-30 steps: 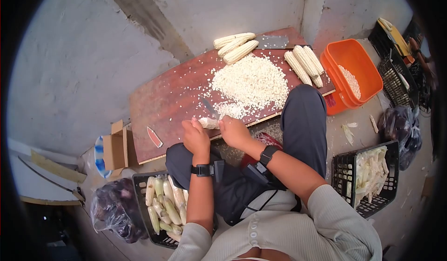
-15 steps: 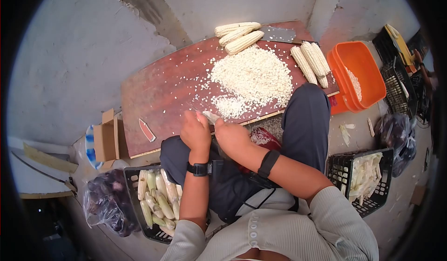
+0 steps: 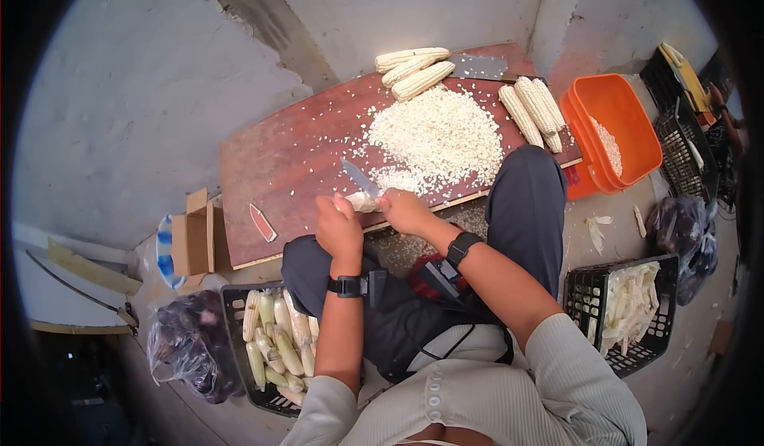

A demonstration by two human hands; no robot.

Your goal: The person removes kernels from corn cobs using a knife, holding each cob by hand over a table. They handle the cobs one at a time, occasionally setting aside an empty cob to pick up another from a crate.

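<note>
At the table's near edge, my left hand [image 3: 340, 223] is closed around one end of a pale corn cob [image 3: 362, 202]. A knife [image 3: 360, 177] is in my closed right hand [image 3: 404, 210], its blade pointing up and to the left just beyond the cob; the handle is hidden by my fingers. Past both hands spreads a heap of loose white kernels [image 3: 446, 136]. Whole husked cobs [image 3: 424, 81] lie behind the heap, and several more cobs [image 3: 529, 110] sit at its right.
The reddish board [image 3: 274, 167] lies before my knees, with a red-and-white blade-shaped piece [image 3: 262, 222] on it. A broad metal blade [image 3: 477, 66] rests at the back. An orange bucket [image 3: 574, 124] stands right. Black crates hold corn [image 3: 274, 338] at left and husks [image 3: 630, 307] at right.
My right hand has turned and shifted right and up, and the knife blade now shows broadside. The whole view has shifted slightly to the right. The cob stays in my left hand.
</note>
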